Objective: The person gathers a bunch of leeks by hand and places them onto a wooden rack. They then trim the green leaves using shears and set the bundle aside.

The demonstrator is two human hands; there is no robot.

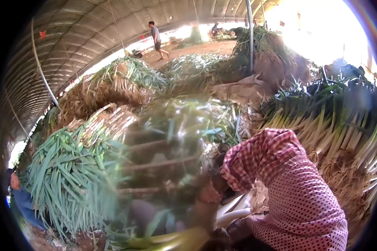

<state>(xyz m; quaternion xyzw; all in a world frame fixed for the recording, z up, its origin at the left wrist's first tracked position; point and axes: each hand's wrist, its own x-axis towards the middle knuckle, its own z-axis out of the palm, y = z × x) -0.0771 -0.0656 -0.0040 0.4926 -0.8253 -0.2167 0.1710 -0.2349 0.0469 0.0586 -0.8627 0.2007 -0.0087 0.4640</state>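
Observation:
A checked sleeve reaches from the right toward the middle, and beyond its cuff my right hand (209,194) is smeared by motion, so its fingers and any hold cannot be made out. Beneath it lie white leek stalks (234,209) with brown roots beside them. Low in the middle, a dark shape (232,232) may be my left hand; its fingers are hidden. Just left of this shape, yellow-green stalks and leaves (171,239) are blurred. A broad smear covers the central leaves (176,121).
Leafy leek bundles (67,180) are heaped at left, and more leeks (343,121) at right. Another person's blue-clad part (25,207) shows at the left edge. One person (156,39) is in the background. A metal pole (251,37) stands behind.

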